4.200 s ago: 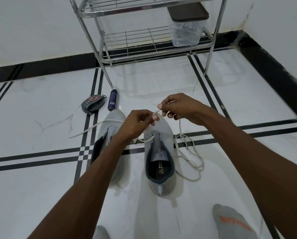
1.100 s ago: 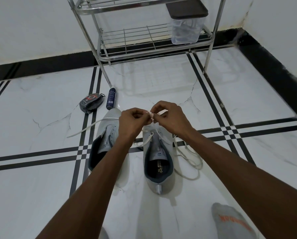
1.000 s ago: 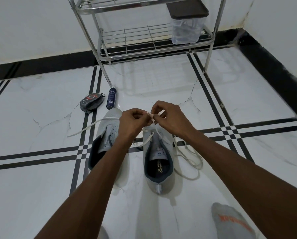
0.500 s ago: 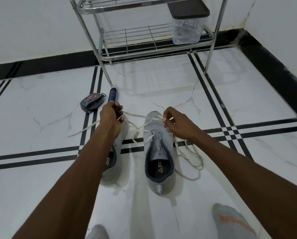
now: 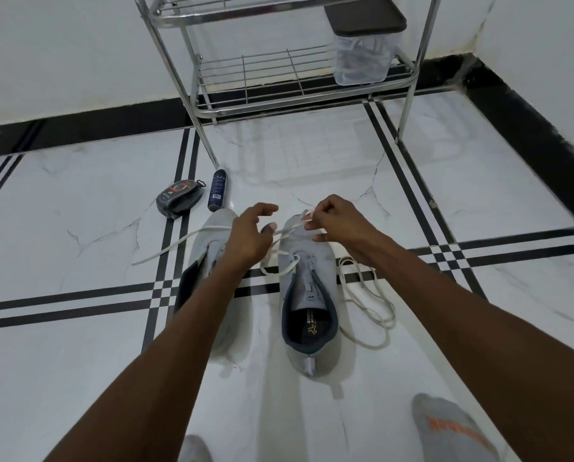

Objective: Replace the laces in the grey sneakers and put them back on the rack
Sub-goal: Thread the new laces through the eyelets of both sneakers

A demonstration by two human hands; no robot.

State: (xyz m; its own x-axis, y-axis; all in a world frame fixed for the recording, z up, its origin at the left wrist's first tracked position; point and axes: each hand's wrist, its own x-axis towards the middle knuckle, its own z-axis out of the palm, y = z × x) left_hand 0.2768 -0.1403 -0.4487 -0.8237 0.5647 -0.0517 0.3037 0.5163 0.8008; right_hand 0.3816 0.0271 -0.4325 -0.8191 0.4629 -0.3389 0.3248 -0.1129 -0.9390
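Left to right: left grey sneaker (image 5: 209,248), partly hidden by the forearm; left hand (image 5: 250,230), fingers spread, apparently grasping nothing; right grey sneaker (image 5: 307,288) on the floor; right hand (image 5: 337,220) pinching the white lace (image 5: 287,230) over its toe. The lace is limp and light; best held near its stiff tip.

This looks like a corner of a home, probably an entry or a hallway. The floor (image 5: 312,155) has glossy white marble tiles with black stripes, a black skirting (image 5: 529,105) runs along the white walls (image 5: 62,51), and a metal shoe rack (image 5: 279,78) stands against the far wall. Grey sneakers (image 5: 309,295) lie on the floor near a sock-covered foot (image 5: 452,428)
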